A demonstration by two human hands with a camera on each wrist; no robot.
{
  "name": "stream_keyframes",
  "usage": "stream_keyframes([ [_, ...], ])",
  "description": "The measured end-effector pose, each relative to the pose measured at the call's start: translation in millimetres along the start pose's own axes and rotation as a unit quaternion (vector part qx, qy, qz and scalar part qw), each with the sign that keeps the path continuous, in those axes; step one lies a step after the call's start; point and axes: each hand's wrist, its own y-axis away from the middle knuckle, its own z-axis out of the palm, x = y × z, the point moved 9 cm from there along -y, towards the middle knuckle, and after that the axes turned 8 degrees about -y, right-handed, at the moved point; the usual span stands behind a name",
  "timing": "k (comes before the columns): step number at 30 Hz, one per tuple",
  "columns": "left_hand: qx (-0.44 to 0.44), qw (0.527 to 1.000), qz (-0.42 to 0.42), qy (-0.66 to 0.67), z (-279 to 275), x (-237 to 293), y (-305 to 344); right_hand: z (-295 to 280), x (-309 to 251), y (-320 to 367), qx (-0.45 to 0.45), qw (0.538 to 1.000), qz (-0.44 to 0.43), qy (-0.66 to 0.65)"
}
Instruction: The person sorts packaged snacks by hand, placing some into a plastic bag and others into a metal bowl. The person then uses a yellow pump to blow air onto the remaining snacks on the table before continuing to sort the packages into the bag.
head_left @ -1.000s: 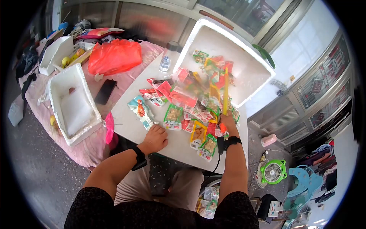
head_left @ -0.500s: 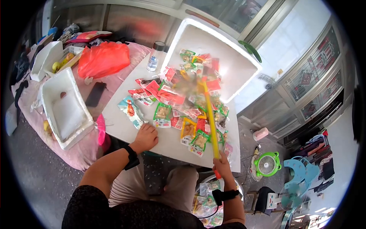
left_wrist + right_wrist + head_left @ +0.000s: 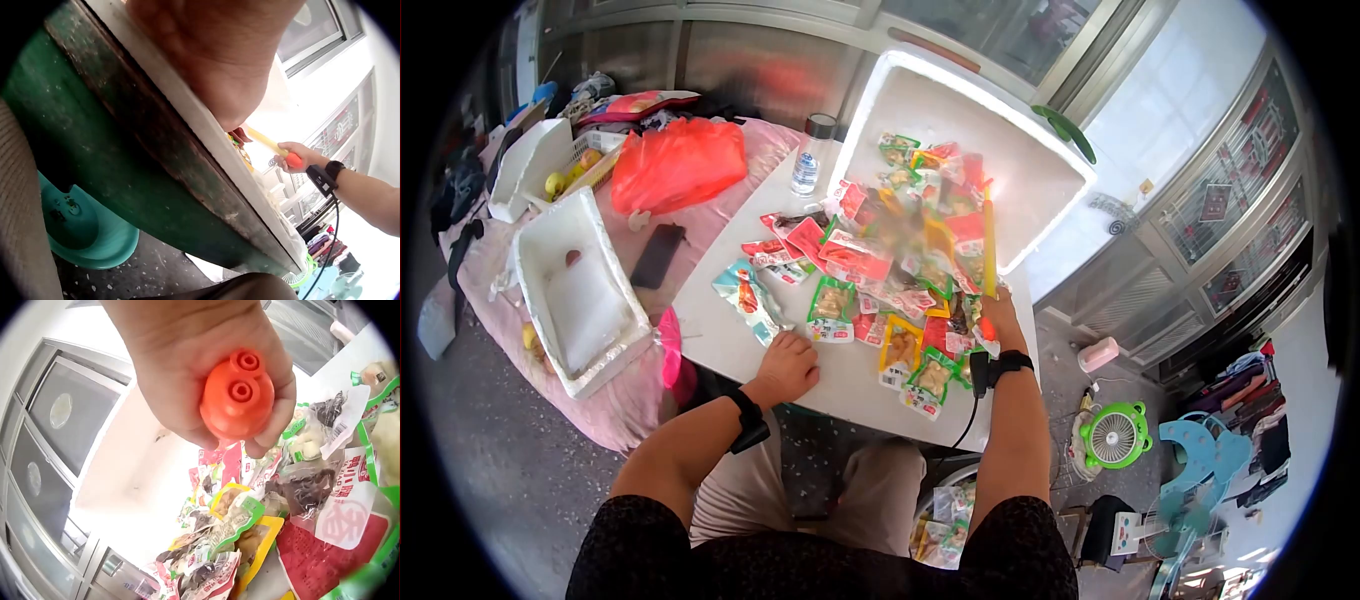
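My right hand (image 3: 1003, 312) grips a yellow stick (image 3: 990, 235) near its orange end knob (image 3: 234, 403). The stick points away from me, over a heap of snack packets (image 3: 900, 290); its far end is lost among them. These small sealed packets, red, green, yellow and clear, spread from the tilted white foam box (image 3: 1040, 190) onto the table (image 3: 715, 305). At the table's near edge, my left hand (image 3: 787, 367) rests with loosely bent fingers and holds nothing. A pale blue packet (image 3: 750, 295) lies just beyond its fingertips.
A clear bottle with a dark lid (image 3: 810, 160) stands left of the foam box. On the pink cloth at left lie a smaller foam box (image 3: 585, 290), a phone (image 3: 658, 255) and a red plastic bag (image 3: 675, 170). More packets (image 3: 945, 515) sit below the table edge.
My right hand drew the yellow stick back toward me past the near table edge, then pushed it forward over the packets again. The left hand stayed at the edge.
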Motion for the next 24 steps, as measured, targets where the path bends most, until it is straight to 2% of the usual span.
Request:
stream_keyframes([
  [1,-0.002,1.0,0.0,-0.002,0,0,0,5,5,-2,-0.01,1.0,0.015,0.003],
  [4,-0.006,1.0,-0.002,-0.007,0,0,0,22,14,23,-0.001,0.995,-0.059,0.081],
  [6,-0.008,1.0,-0.003,-0.007,2,0,0,14,41,37,0.013,0.981,-0.116,0.155],
  [8,-0.018,1.0,-0.003,-0.017,4,0,0,7,63,60,-0.005,0.984,-0.104,0.142],
  [10,-0.025,0.999,-0.005,-0.022,5,-1,0,4,55,111,-0.052,0.997,-0.023,0.044],
  [13,-0.02,0.999,-0.005,-0.026,5,1,2,-12,62,173,-0.045,0.996,0.066,0.033],
  [18,0.003,0.999,0.007,-0.036,0,5,1,-18,86,261,-0.143,0.985,0.065,-0.078],
  [21,0.011,0.999,0.009,-0.032,1,5,2,-30,96,312,-0.123,0.982,0.088,-0.111],
  [24,0.009,0.999,0.013,-0.037,1,6,1,-51,91,326,-0.071,0.986,0.089,-0.118],
])
